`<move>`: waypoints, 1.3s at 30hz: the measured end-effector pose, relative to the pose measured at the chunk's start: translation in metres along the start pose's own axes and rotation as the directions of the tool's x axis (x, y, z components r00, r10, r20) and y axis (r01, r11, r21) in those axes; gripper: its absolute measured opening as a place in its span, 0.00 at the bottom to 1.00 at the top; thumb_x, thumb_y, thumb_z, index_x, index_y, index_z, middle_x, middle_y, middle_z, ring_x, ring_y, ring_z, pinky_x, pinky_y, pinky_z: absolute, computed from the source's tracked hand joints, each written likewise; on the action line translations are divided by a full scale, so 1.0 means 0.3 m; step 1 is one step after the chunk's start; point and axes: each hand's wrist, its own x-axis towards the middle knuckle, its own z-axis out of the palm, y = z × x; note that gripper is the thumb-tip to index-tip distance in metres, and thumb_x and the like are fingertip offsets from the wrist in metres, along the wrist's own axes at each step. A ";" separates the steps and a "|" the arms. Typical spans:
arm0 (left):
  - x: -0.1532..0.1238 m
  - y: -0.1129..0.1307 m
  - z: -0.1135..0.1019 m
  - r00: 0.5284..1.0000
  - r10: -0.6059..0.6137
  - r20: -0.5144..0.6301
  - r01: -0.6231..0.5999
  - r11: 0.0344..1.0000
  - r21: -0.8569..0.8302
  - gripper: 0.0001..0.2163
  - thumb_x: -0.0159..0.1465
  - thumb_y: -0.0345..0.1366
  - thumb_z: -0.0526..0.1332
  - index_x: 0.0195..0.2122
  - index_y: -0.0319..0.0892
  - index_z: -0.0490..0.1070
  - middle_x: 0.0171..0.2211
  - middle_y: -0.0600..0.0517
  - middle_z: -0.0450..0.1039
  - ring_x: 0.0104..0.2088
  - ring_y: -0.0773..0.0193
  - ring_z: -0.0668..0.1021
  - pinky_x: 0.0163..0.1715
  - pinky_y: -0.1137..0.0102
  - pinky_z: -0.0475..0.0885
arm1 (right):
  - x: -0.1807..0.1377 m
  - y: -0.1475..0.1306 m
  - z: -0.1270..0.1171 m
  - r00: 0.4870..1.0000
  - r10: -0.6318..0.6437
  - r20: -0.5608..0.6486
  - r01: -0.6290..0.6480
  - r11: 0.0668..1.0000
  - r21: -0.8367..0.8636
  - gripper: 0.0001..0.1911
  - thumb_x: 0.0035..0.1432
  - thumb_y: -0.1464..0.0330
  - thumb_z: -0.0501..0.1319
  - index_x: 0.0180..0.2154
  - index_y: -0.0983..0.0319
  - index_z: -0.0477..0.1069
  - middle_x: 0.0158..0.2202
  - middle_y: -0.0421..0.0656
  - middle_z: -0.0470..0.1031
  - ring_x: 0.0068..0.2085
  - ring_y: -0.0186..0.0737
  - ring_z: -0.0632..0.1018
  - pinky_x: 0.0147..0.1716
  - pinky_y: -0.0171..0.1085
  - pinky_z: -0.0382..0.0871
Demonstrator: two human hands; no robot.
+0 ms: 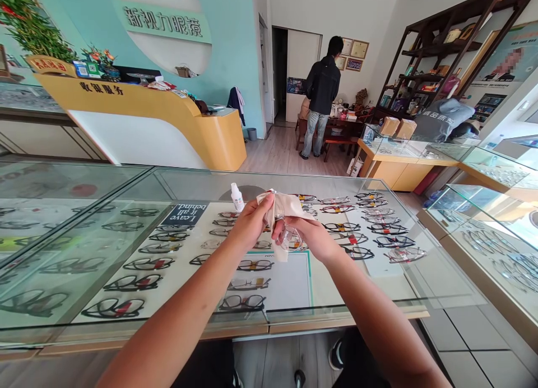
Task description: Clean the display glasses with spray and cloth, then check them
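A pair of clear glasses (293, 240) is resting between the two hands, over the glass-topped counter (311, 326), with a beige cloth (300, 205) bunching around part of it. The lenses are showing just left of the right hand (313, 235), which is gripping the glasses from the right; its hidden fingers are leaving the exact hold on the frame impossible to tell. The left hand (251, 222) is pinching the cloth near its far end between thumb and forefinger, and a narrow end of the cloth is hanging on the near side, between the hands.

Both bare forearms are extending from the near side and slanting inward, so that the hands are meeting close together, fingers curling toward each other. A white bottle (237, 198) is standing upright on the counter, just beyond the left hand. Under the glass, rows of eyeglasses (113, 308) are lying to the left and right. Far off, a person in a dark jacket (323, 77) is standing, back turned.
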 end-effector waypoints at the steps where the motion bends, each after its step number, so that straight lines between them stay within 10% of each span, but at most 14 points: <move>1: 0.002 -0.001 -0.004 1.000 0.001 0.005 -0.001 1.000 -0.002 0.23 0.69 0.60 0.70 0.37 0.44 0.77 0.17 0.56 0.73 0.14 0.61 0.75 0.18 0.66 0.75 | 0.000 -0.003 -0.001 1.000 0.003 -0.004 -0.003 1.000 0.011 0.20 0.72 0.55 0.61 0.34 0.59 0.83 0.32 0.44 0.82 0.35 0.45 0.79 0.42 0.44 0.71; 15: -0.004 0.037 -0.045 0.969 -0.014 0.247 -0.014 0.994 0.110 0.15 0.73 0.49 0.71 0.46 0.42 0.76 0.24 0.53 0.78 0.25 0.59 0.82 0.32 0.65 0.79 | 0.001 -0.019 -0.011 0.999 -0.007 -0.050 0.013 0.993 0.116 0.16 0.68 0.56 0.65 0.35 0.60 0.82 0.34 0.45 0.83 0.34 0.44 0.80 0.42 0.45 0.75; 25: -0.006 -0.028 -0.007 0.996 0.087 0.029 -0.090 0.992 0.089 0.21 0.74 0.58 0.66 0.37 0.44 0.75 0.15 0.57 0.70 0.14 0.62 0.73 0.18 0.67 0.73 | -0.004 -0.004 0.006 1.000 -0.009 -0.005 0.009 0.999 -0.049 0.22 0.73 0.52 0.62 0.33 0.59 0.80 0.34 0.44 0.81 0.37 0.45 0.77 0.45 0.44 0.71; 39: -0.011 0.034 0.020 0.994 0.046 0.104 -0.055 0.995 0.078 0.20 0.65 0.49 0.78 0.41 0.44 0.72 0.19 0.57 0.73 0.18 0.65 0.73 0.21 0.68 0.76 | 0.004 -0.011 -0.003 0.998 -0.013 -0.065 0.012 1.000 -0.024 0.22 0.70 0.49 0.65 0.32 0.58 0.80 0.36 0.45 0.82 0.38 0.46 0.78 0.47 0.46 0.73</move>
